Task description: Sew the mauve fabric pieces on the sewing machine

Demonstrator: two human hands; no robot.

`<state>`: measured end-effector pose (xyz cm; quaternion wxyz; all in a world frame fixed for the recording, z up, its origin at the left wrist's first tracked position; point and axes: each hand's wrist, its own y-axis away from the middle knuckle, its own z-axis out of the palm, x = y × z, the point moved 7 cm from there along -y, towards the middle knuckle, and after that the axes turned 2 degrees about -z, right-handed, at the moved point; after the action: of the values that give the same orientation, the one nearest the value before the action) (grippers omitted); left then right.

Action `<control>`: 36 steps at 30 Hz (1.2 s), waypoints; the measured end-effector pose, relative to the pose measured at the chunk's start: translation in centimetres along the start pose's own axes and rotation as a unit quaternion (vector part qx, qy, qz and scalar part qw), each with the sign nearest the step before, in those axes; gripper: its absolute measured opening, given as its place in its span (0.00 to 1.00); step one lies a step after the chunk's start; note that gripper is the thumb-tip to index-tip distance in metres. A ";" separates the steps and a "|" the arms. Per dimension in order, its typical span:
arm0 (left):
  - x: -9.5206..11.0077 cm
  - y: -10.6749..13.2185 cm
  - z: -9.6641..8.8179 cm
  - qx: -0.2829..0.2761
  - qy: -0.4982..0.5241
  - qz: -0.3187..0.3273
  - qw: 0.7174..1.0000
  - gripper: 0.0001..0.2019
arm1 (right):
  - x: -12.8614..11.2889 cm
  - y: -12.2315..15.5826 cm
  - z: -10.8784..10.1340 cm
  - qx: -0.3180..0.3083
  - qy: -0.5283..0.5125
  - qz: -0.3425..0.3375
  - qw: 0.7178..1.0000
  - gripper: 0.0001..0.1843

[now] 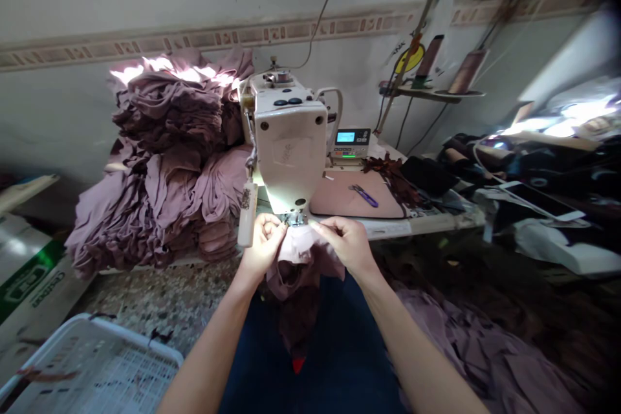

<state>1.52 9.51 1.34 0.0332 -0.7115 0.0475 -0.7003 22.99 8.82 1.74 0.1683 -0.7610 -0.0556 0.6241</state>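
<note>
A mauve piece of fabric (294,272) hangs down from the needle area of a white sewing machine (290,149) toward my lap. Its upper edge lies under the lit presser foot (297,218). My left hand (264,242) pinches the fabric just left of the foot, thumb against fingers. On the other side my right hand (345,240) is closed on the fabric's right edge, thumb and forefinger pressed together. The darker lower end of the cloth drapes over my dark blue clothing, with a small red tip (297,364) at the bottom.
Tall stacks of folded mauve fabric (169,194) stand left of the machine. Purple-handled thread snips (365,196) lie on a pinkish mat (334,189) at right. A white plastic basket (97,362) sits low left. More mauve cloth (480,349) lies heaped low right. Thread cones (468,72) stand behind.
</note>
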 end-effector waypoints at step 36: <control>11.0 4.8 -19.8 0.380 -0.405 0.246 0.794 0.11 | 5.0 8.0 -17.0 0.042 0.250 0.148 0.956 0.27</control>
<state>-18.24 3.82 12.03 0.4884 -0.8246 -0.0669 -0.2775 39.57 -0.39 -2.70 0.1147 -0.8845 0.1276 0.4339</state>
